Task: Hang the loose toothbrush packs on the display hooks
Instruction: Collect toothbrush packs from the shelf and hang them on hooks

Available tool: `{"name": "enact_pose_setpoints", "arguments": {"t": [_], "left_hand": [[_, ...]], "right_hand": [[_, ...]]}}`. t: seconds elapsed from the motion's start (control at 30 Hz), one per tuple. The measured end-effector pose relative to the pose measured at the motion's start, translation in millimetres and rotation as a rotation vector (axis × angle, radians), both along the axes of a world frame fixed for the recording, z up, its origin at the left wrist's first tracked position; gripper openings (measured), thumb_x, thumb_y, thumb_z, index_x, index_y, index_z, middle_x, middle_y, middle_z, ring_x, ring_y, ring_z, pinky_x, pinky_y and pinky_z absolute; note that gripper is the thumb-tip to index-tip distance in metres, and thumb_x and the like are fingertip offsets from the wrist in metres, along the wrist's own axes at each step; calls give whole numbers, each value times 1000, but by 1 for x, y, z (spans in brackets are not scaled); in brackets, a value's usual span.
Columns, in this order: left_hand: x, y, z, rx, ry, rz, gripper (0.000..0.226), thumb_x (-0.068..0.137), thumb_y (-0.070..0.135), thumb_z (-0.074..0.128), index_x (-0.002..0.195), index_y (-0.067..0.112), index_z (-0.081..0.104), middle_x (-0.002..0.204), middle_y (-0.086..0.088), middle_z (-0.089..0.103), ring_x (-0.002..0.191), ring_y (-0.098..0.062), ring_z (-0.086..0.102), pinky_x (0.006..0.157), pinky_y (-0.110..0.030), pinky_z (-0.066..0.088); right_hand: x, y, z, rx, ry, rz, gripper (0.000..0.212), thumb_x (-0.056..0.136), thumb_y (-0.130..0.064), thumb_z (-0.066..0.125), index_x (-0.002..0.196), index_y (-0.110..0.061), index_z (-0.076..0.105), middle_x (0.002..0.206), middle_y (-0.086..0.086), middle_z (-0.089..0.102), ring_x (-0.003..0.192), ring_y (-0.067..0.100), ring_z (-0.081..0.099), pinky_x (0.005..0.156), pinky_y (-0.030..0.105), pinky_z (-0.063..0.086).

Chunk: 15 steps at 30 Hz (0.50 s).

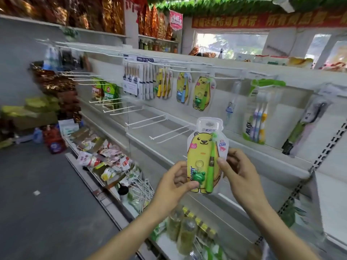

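A yellow bear-shaped toothbrush pack with a green brush and a green frog toy stands upright in front of the white display wall. My left hand pinches its lower left edge, thumb by the frog. My right hand grips its right edge. An identical bear pack hangs on a hook above. Bare white hooks jut out just left of the held pack.
More toothbrush packs hang along the top rail, with a three-brush pack and a dark brush pack at right. Loose packets fill the low shelf. Bottles stand below my hands. Grey aisle floor lies at left.
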State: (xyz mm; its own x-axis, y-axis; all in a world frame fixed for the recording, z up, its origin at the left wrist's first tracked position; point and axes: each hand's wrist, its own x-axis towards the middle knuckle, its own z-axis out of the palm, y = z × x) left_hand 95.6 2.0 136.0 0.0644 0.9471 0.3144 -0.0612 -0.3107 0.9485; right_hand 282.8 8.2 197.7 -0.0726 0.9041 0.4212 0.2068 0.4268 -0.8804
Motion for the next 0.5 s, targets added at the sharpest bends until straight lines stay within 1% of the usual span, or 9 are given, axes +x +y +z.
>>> {"name": "enact_pose_setpoints", "arguments": {"t": [0.07, 0.1, 0.17, 0.2, 0.3, 0.4, 0.5], "left_hand": [[-26, 4, 1, 6, 2, -10, 38, 81, 25, 80, 116, 23, 64, 109, -7, 75, 96, -29, 71, 94, -57, 50], [-42, 8, 2, 10, 12, -19, 37, 82, 22, 79, 116, 22, 64, 109, -7, 74, 96, -29, 71, 94, -58, 50], [-61, 11, 5, 15, 37, -32, 36, 84, 18, 78, 117, 22, 64, 110, -7, 74, 96, -30, 70, 94, -61, 50], [-78, 14, 6, 21, 51, -39, 37, 85, 17, 78, 118, 22, 63, 111, -6, 74, 96, -31, 70, 94, -63, 49], [-123, 23, 10, 9, 87, -65, 39, 87, 17, 77, 123, 22, 62, 113, -6, 73, 96, -31, 70, 94, -63, 48], [-160, 33, 13, -3, 112, -80, 41, 86, 20, 77, 124, 23, 62, 114, -4, 73, 98, -28, 70, 96, -60, 49], [-188, 46, 17, 8, 127, -79, 43, 83, 27, 80, 122, 28, 64, 112, -3, 73, 95, -30, 69, 93, -61, 49]], "right_hand": [[-25, 5, 4, 6, 12, -3, 10, 97, -9, 60, 106, -12, 61, 97, -12, 75, 90, 5, 70, 71, 19, 55], [-40, 10, 5, 9, 24, -8, 10, 97, -10, 60, 106, -12, 61, 97, -10, 75, 89, 7, 71, 70, 22, 56], [-58, 12, 7, 24, 50, -20, 11, 94, -15, 62, 105, -14, 61, 97, -4, 76, 88, 13, 71, 68, 29, 57], [-73, 17, 8, 34, 66, -23, 13, 92, -19, 62, 105, -15, 61, 97, -3, 76, 88, 14, 72, 67, 30, 58], [-113, 26, 11, 44, 105, -34, 15, 89, -22, 63, 103, -16, 61, 95, 0, 76, 86, 16, 73, 66, 29, 58], [-147, 37, 14, 50, 109, -40, 10, 90, -17, 65, 99, -15, 61, 93, 3, 76, 84, 19, 73, 65, 27, 58], [-175, 48, 17, 58, 82, -47, 8, 92, -13, 65, 98, -17, 61, 94, 4, 76, 84, 18, 72, 65, 25, 57]]}}
